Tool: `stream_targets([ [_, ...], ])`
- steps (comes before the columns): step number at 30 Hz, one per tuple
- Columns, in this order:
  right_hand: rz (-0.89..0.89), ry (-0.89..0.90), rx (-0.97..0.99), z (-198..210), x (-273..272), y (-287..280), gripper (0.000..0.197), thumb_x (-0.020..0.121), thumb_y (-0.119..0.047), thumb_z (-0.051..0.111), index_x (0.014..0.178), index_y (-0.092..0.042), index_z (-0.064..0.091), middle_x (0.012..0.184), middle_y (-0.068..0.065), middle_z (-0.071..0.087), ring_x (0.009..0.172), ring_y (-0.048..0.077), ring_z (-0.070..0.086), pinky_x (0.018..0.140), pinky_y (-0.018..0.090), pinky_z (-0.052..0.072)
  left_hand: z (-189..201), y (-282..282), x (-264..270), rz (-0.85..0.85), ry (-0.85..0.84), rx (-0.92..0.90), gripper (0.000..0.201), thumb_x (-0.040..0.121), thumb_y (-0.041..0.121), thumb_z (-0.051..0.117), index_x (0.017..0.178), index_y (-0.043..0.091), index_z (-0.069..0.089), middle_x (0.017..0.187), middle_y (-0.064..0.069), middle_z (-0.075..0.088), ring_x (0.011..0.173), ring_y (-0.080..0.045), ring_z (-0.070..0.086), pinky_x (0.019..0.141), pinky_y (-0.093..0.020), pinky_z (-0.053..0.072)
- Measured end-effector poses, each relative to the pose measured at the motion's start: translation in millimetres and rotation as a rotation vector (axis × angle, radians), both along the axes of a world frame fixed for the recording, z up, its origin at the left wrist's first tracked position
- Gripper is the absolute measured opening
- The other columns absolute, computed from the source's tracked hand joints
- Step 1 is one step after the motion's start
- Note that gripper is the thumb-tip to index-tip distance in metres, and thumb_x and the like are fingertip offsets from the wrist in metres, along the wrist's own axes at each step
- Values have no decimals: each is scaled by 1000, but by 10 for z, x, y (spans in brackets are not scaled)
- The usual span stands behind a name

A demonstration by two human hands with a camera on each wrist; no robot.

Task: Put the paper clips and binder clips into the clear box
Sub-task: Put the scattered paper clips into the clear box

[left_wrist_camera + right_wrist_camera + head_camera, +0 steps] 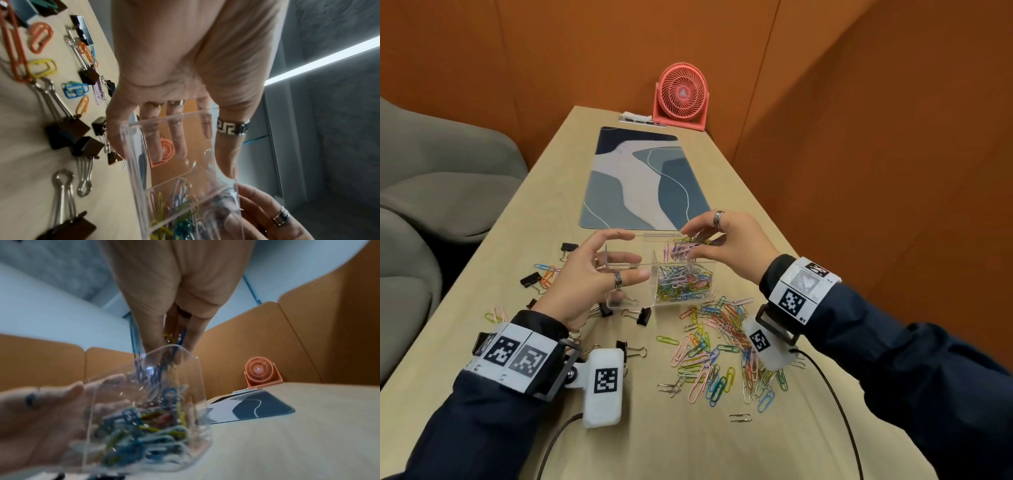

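The clear box (681, 301) stands on the table with a divider across it; its right compartment holds a heap of coloured paper clips (681, 284). My right hand (690, 241) hovers over that compartment and pinches a bunch of paper clips (700, 241) at the rim. In the right wrist view the right hand (174, 350) holds the clips (182, 337) just above the box (197, 386). My left hand (635, 255) touches the box's left end with fingers straight. In the left wrist view its fingers (179, 142) lie behind the wall (135, 162).
Loose paper clips (722, 346) are scattered in front of the box. Black binder clips (530, 279) lie to its left and at the front (643, 315). A patterned desk mat (643, 181) and a pink fan (683, 96) lie beyond. Grey chairs (431, 171) stand past the table's left edge.
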State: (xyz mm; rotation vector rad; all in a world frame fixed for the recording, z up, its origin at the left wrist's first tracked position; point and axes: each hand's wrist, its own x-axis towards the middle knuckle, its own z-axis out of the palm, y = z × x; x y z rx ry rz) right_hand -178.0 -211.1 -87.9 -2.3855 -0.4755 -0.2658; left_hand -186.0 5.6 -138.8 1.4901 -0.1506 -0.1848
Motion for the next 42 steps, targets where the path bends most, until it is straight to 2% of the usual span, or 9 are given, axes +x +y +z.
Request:
stream_targets([
  [5, 13, -26, -131, 90, -17, 12, 22, 75, -16, 76, 96, -13, 69, 87, 4, 70, 80, 15, 64, 78, 24, 51, 4, -6, -4, 8, -5, 17, 57, 61, 9, 79, 111, 27, 59, 105, -12, 69, 83, -20, 67, 72, -43, 49],
  [15, 38, -69, -523, 114, -41, -2, 23, 90, -33, 58, 95, -16, 72, 89, -1, 72, 73, 7, 52, 79, 23, 44, 45, -6, -25, 19, -10, -3, 57, 55, 13, 78, 106, 31, 60, 105, -11, 68, 87, -24, 67, 77, -48, 51],
  [20, 37, 141, -484, 150, -44, 42, 40, 95, -42, 43, 93, -14, 71, 80, -4, 69, 52, 4, 44, 55, 9, 34, 55, -27, -42, 12, -17, 30, 60, 54, 17, 80, 108, 31, 59, 105, -10, 68, 88, -24, 67, 81, -56, 50],
  [22, 65, 221, -479, 162, -62, 68, 45, 98, -44, 33, 100, -19, 70, 77, -7, 65, 67, 3, 54, 71, 16, 39, 53, -24, -47, 19, -15, 40, 60, 53, 18, 80, 108, 30, 59, 104, -9, 69, 88, -24, 67, 81, -56, 51],
  [25, 90, 298, -470, 149, -60, 92, 46, 98, -47, 27, 106, -21, 65, 104, 1, 67, 101, 19, 60, 98, 41, 40, 51, -23, -50, 17, -13, 43, 60, 52, 19, 80, 107, 31, 59, 105, -10, 68, 87, -24, 66, 80, -51, 51],
  [31, 61, 292, -310, 194, -60, 58, 31, 97, -36, 44, 108, -12, 61, 92, -7, 67, 93, 18, 62, 89, 36, 48, 68, -32, -56, 28, -22, 40, 58, 54, 18, 79, 106, 32, 59, 104, -10, 69, 88, -24, 66, 79, -55, 51],
  [35, 123, 258, -430, 191, -85, 86, 29, 97, -39, 41, 102, -17, 59, 90, -6, 71, 74, 10, 56, 69, 24, 38, 65, -32, -55, 33, -25, 28, 58, 52, 18, 80, 105, 31, 59, 104, -12, 68, 84, -22, 65, 78, -54, 49],
  [37, 144, 229, -535, 157, -93, 116, 33, 98, -42, 36, 98, -21, 61, 87, -11, 66, 66, -1, 47, 73, 26, 34, 66, -29, -54, 34, -34, 41, 57, 54, 16, 80, 104, 32, 59, 105, -12, 68, 84, -22, 65, 80, -59, 49],
  [42, 156, 196, -585, 146, -110, 145, 38, 100, -40, 29, 108, -21, 61, 75, -25, 54, 78, 4, 44, 91, 38, 35, 41, -7, -29, 30, -62, 64, 52, 63, 10, 80, 105, 32, 59, 104, -9, 68, 81, -17, 67, 81, -53, 53],
])
